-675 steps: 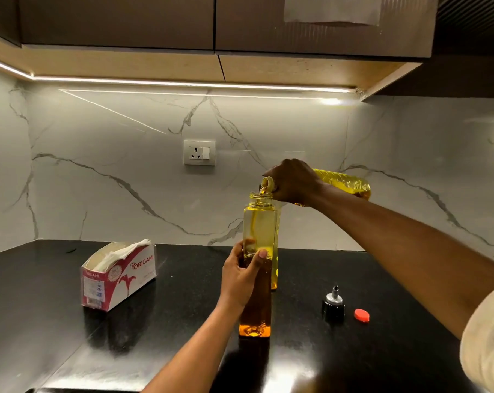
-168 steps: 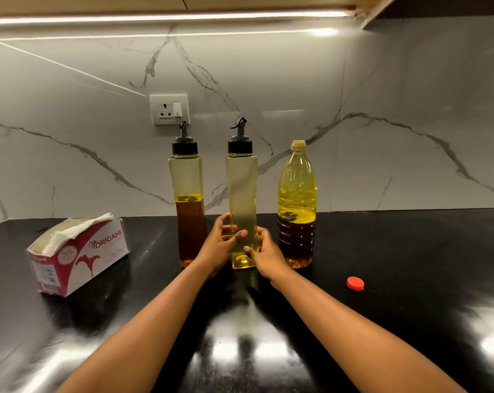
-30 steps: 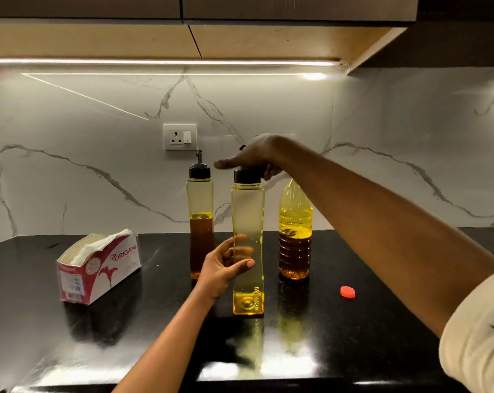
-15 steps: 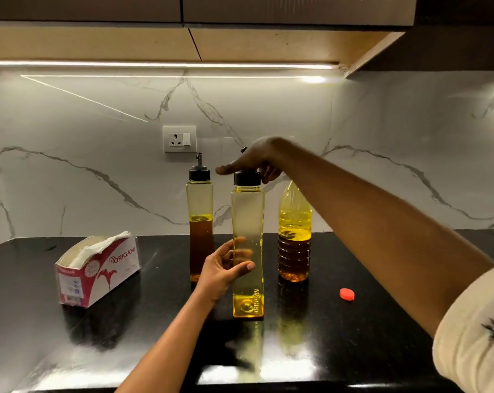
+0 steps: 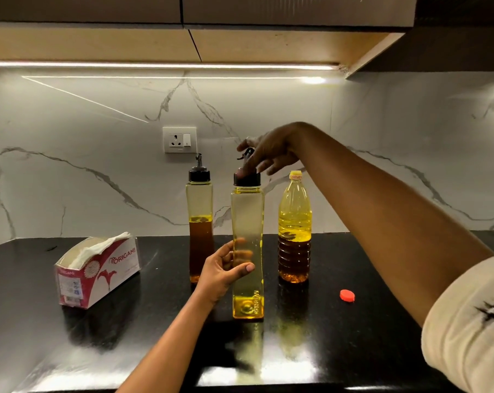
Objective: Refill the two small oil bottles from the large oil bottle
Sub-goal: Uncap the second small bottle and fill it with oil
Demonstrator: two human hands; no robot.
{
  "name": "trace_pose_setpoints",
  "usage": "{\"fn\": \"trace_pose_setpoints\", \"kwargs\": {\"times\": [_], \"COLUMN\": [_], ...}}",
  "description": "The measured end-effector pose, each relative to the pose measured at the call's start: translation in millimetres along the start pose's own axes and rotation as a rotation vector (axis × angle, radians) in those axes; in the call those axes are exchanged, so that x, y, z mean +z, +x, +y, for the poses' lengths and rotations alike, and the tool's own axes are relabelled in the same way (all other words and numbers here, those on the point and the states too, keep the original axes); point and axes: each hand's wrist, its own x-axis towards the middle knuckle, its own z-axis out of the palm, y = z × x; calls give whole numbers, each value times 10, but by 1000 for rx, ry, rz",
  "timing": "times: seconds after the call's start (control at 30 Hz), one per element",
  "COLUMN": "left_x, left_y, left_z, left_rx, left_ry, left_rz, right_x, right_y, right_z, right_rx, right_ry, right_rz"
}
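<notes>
Black counter (image 5: pixel 70 350): left hand (image 5: pixel 220 272) wraps the near small bottle (image 5: pixel 247 222). Right hand (image 5: pixel 271 153) has lifted, baring its spout (image 5: pixel 247 153), one fingertip (image 5: pixel 241 173) on the cap (image 5: pixel 247 180); whether it grips, I cannot tell.

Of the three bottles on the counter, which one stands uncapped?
The round ribbed bottle on the right: bare neck, red cap loose on the counter. The left square bottle and middle square bottle wear black pourer caps.

- Half hidden behind right hand (image 5: pixel 271 150): spout (image 5: pixel 247 154) of near bottle (image 5: pixel 247 236).
- Blurred through that bottle: left hand (image 5: pixel 220 273) fingers, perhaps curled round it.
- Cut by frame edge: sleeve (image 5: pixel 467 321).
</notes>
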Motion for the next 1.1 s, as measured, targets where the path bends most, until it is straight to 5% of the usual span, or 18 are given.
{"fn": "trace_pose_setpoints", "kwargs": {"times": [0.23,0.43,0.73,0.9,1.1], "left_x": [3,9,9,13,19], "left_y": [3,2,-3,-5,-10], "left_z": [-1,-4,-11,1,13], "left_rx": [-3,0,-14,-9,-11], "left_ry": [-1,-2,-17,-10,-8], "left_rz": [5,9,17,17,17], "right_x": [163,-5,197,15,7], "right_y": [106,-27,95,11,-57], "right_z": [-158,-192,-168,-193,-142], "right_rx": [146,81,128,146,171], "right_ry": [-402,-238,-391,-266,-143], "right_rz": [272,54,291,41,124]}}
